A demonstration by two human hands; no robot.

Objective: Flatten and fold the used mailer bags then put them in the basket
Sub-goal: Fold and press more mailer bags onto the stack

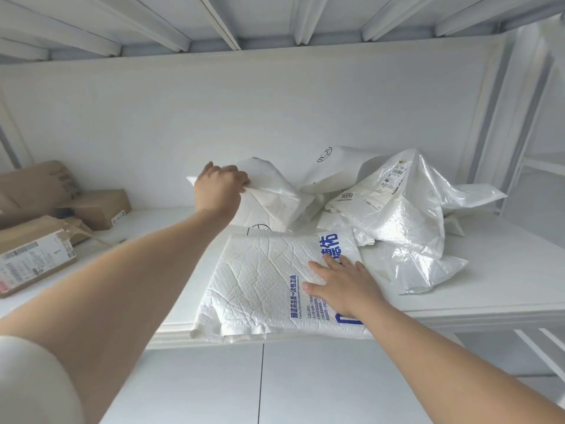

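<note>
A white bubble mailer with blue print lies flat at the front edge of the white shelf. My right hand rests palm down on its right part, fingers spread. Behind it, my left hand is closed on the upper edge of a crumpled white mailer bag that stands against the back. To the right lies a heap of translucent plastic mailer bags with shipping labels. No basket is in view.
Brown cardboard boxes sit at the left of the shelf, one with a label facing up. A white back wall closes the rear, and a slatted shelf runs overhead. A white frame post stands at the right.
</note>
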